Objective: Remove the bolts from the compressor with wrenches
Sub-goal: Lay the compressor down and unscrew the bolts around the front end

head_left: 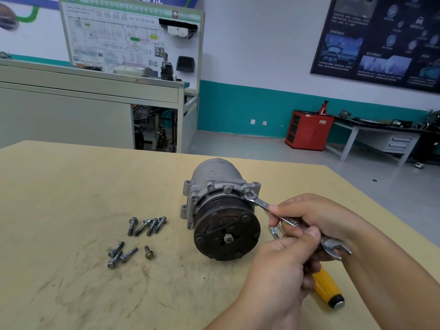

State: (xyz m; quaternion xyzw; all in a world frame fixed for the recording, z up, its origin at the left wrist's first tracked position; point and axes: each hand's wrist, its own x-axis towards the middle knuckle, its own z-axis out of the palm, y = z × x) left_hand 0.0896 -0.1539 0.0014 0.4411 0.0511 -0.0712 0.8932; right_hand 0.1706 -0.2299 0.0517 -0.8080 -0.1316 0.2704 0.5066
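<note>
A grey compressor (215, 177) with a dark pulley (227, 232) lies on the wooden table (71, 182). A combination wrench (263, 204) has its ring end on a bolt (249, 193) at the compressor's upper right flange. My right hand (316, 215) grips the wrench's shaft, and its open-jaw end (337, 248) sticks out below my hand. My left hand (283, 260) pinches the shaft from below with thumb and fingers. Several removed bolts (147, 226) lie to the left of the compressor, with more bolts (119, 254) nearer me.
A yellow-handled tool (327, 288) lies on the table under my hands. A metal ring (275, 232) shows beside the pulley. Beyond the table are a grey cabinet (83, 110), a red cabinet (308, 129) and a workbench (381, 136).
</note>
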